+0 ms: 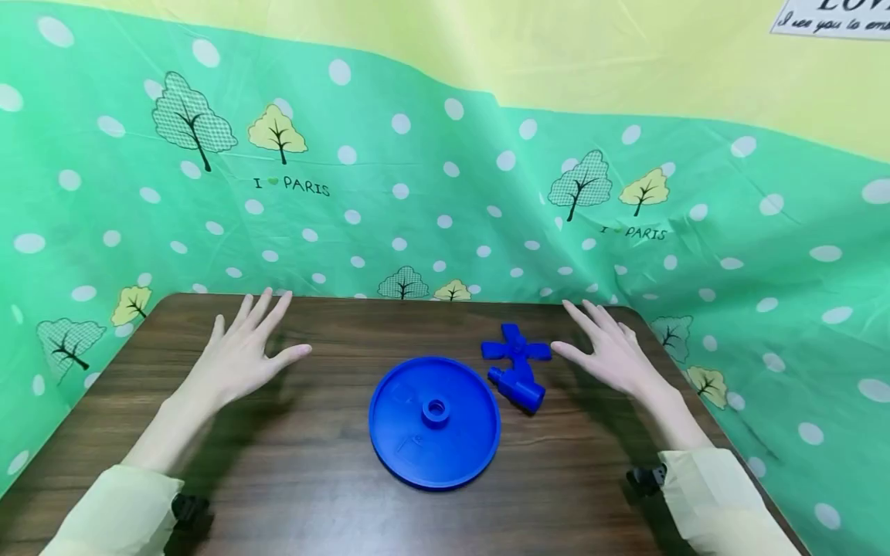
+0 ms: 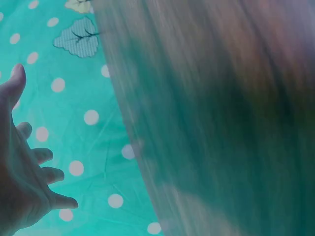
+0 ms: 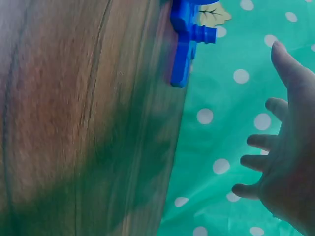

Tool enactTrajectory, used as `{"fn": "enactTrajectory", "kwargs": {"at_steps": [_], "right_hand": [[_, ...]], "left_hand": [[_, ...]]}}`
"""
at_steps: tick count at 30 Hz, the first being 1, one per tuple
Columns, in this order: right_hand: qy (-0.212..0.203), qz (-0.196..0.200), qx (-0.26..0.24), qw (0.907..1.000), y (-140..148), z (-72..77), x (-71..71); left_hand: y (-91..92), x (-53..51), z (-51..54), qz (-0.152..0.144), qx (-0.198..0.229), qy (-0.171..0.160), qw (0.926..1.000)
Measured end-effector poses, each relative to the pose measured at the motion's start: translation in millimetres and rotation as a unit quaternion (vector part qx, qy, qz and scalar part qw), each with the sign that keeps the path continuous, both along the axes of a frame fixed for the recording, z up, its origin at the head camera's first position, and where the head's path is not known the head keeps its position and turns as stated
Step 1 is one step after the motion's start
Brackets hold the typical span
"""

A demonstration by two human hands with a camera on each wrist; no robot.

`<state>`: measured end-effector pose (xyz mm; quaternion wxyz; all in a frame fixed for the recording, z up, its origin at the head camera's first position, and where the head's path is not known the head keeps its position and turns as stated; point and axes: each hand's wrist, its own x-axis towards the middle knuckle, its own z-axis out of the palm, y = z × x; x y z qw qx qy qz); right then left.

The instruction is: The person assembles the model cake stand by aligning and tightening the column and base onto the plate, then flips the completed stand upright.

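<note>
My left hand (image 1: 239,355) hovers over the left part of the table, fingers spread, holding nothing. On the other side, my right hand (image 1: 608,347) is held above the table with its fingers extended, nearest to a blue cross-shaped piece (image 1: 516,349) with four arms. A blue cylindrical piece (image 1: 520,390) with a narrower neck lies on its side just in front of that cross. Between the hands, a round blue disc (image 1: 403,432) with a raised rim and a central hollow hub lies flat. In the right wrist view, part of the cross piece (image 3: 181,61) shows at the top.
All of this is on a dark wooden table (image 1: 313,479). A green polka-dot cloth (image 1: 417,208) with printed trees hangs behind the table and along its sides. Black straps (image 1: 189,508) are at the sleeve cuffs.
</note>
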<state>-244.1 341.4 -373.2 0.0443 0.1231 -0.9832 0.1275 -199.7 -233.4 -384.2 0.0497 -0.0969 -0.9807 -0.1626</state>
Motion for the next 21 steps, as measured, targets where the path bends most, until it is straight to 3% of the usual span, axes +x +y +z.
{"fn": "enactTrajectory", "kwargs": {"at_steps": [13, 21], "right_hand": [[0.006, -0.009, -0.055, 0.9984, -13.2, -0.3, 25.2], [0.003, -0.003, -0.083, 0.9966, -24.9, -2.2, 43.0]], "left_hand": [[29.2, 19.3, -5.8, -0.024, 0.034, 0.009, 0.9991], [44.4, 24.0, -15.9, -0.088, 0.037, -0.003, 0.9954]]}}
